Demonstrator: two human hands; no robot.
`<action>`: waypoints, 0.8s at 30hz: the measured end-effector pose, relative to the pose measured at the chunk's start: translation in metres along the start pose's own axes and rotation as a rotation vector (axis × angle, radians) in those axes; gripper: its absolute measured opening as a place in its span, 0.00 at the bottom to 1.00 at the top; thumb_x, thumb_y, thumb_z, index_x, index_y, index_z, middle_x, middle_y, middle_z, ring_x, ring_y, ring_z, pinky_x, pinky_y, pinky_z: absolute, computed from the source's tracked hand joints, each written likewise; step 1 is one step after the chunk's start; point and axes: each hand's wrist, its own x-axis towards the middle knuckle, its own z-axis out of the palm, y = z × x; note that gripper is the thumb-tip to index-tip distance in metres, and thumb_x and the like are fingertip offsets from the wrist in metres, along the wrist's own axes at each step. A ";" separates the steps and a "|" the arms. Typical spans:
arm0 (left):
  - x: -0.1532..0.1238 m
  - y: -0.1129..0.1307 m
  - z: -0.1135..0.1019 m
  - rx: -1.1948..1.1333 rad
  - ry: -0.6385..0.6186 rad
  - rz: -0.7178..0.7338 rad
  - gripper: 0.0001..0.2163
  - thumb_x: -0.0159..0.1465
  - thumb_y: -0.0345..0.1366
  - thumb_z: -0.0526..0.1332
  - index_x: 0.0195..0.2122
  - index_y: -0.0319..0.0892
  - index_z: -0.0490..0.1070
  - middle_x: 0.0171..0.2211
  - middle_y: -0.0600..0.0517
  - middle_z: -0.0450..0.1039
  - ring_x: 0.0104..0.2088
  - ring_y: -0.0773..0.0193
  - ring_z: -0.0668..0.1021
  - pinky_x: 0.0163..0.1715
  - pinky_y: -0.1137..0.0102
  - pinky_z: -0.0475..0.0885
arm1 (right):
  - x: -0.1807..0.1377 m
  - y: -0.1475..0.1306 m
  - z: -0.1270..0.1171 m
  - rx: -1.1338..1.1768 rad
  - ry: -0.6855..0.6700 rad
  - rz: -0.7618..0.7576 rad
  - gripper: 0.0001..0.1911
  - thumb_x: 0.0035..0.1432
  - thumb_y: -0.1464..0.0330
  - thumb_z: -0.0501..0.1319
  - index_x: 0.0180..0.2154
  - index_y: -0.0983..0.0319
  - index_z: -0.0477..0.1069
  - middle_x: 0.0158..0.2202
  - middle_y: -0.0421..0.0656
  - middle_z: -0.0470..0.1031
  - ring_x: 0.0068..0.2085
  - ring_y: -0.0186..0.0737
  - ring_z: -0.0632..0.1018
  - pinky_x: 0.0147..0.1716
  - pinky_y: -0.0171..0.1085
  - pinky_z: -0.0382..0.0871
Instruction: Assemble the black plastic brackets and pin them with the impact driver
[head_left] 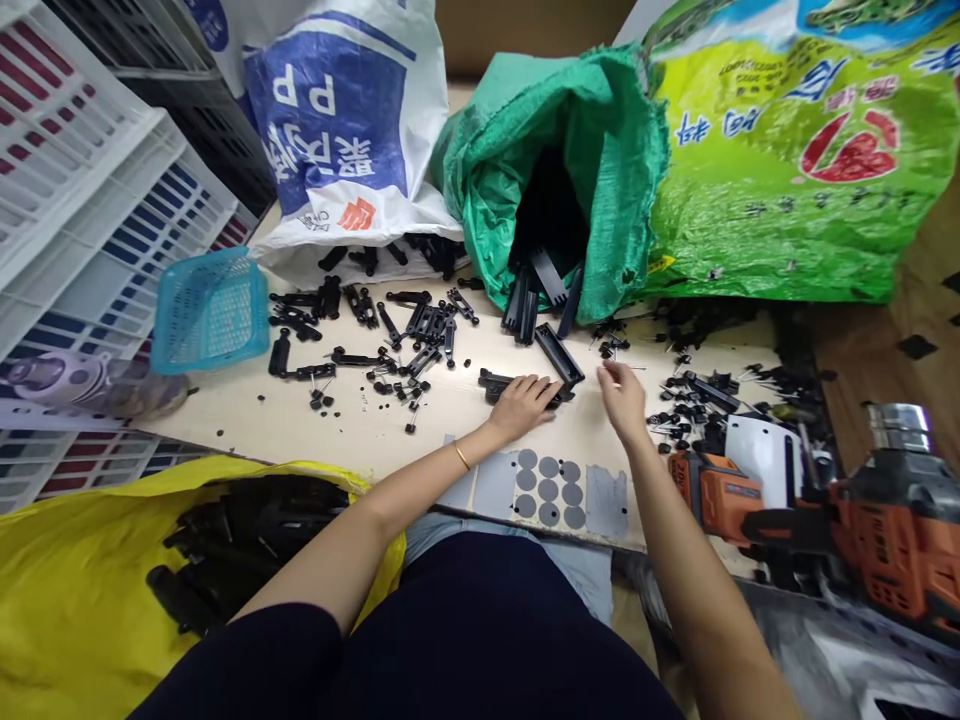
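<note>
My left hand (523, 405) lies over a long black plastic part (495, 384) on the table, its fingers curled down on it. Just beyond, a black channel-shaped piece (559, 355) lies at an angle. My right hand (622, 400) is closed in a pinch to the right of that piece. Whatever its fingertips hold is too small to make out. Close behind them lie a few screws with black heads (613, 345). More black channel pieces (525, 305) spill from the mouth of a green woven sack (480, 130).
Small black arm-like parts (431, 322) are scattered at left, beside a blue basket (214, 310). At right lie black-headed screws (679, 405) and an orange cordless tool (877, 540). A yellow sack (67, 580) of black parts stands front left. Grey round pads (548, 490) line the front edge.
</note>
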 end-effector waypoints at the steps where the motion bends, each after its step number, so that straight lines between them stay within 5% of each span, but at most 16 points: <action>1: 0.005 -0.002 0.004 0.007 -0.006 0.017 0.24 0.65 0.42 0.56 0.59 0.35 0.61 0.57 0.41 0.66 0.57 0.51 0.68 0.58 0.58 0.63 | 0.005 -0.012 0.011 -0.113 -0.074 -0.048 0.24 0.54 0.54 0.55 0.44 0.65 0.70 0.43 0.54 0.73 0.46 0.50 0.73 0.48 0.51 0.65; 6: 0.021 -0.016 -0.002 -0.099 -0.025 0.053 0.23 0.64 0.39 0.56 0.59 0.33 0.60 0.61 0.37 0.58 0.61 0.53 0.62 0.61 0.58 0.58 | 0.036 -0.053 0.044 -0.492 -0.203 -0.047 0.23 0.49 0.61 0.64 0.44 0.69 0.67 0.46 0.59 0.69 0.48 0.55 0.70 0.45 0.47 0.64; 10: 0.010 -0.030 -0.036 -0.234 0.099 -0.014 0.20 0.64 0.38 0.55 0.56 0.38 0.62 0.59 0.39 0.61 0.59 0.54 0.64 0.57 0.57 0.63 | 0.046 -0.051 0.010 -0.544 -0.236 -0.002 0.25 0.40 0.65 0.70 0.39 0.64 0.62 0.35 0.50 0.70 0.39 0.49 0.71 0.38 0.44 0.64; 14: -0.035 -0.065 -0.074 -0.114 0.177 -0.425 0.12 0.65 0.31 0.52 0.47 0.37 0.67 0.46 0.41 0.70 0.49 0.54 0.72 0.49 0.58 0.67 | -0.014 -0.027 -0.044 -0.314 -0.089 -0.044 0.20 0.44 0.61 0.66 0.32 0.58 0.56 0.30 0.42 0.65 0.32 0.41 0.67 0.34 0.41 0.62; 17: -0.067 -0.100 -0.084 0.080 0.091 -0.773 0.14 0.61 0.33 0.57 0.48 0.34 0.66 0.46 0.37 0.69 0.49 0.46 0.70 0.47 0.55 0.65 | -0.089 -0.006 -0.049 -0.161 0.031 -0.110 0.12 0.49 0.64 0.58 0.30 0.57 0.53 0.29 0.41 0.64 0.30 0.40 0.66 0.33 0.40 0.61; 20: -0.079 -0.124 -0.081 0.131 -0.069 -0.831 0.16 0.61 0.32 0.57 0.50 0.34 0.65 0.46 0.37 0.69 0.49 0.45 0.70 0.49 0.55 0.63 | -0.149 0.008 -0.022 -0.219 -0.007 -0.171 0.09 0.47 0.71 0.53 0.27 0.56 0.50 0.27 0.41 0.61 0.31 0.42 0.64 0.33 0.41 0.60; 24: -0.079 -0.130 -0.097 0.137 -0.063 -0.776 0.15 0.61 0.29 0.55 0.50 0.37 0.67 0.47 0.41 0.68 0.47 0.50 0.72 0.49 0.60 0.64 | -0.168 0.015 0.005 -0.346 -0.047 -0.199 0.08 0.48 0.72 0.52 0.28 0.57 0.51 0.29 0.44 0.63 0.34 0.45 0.65 0.36 0.42 0.60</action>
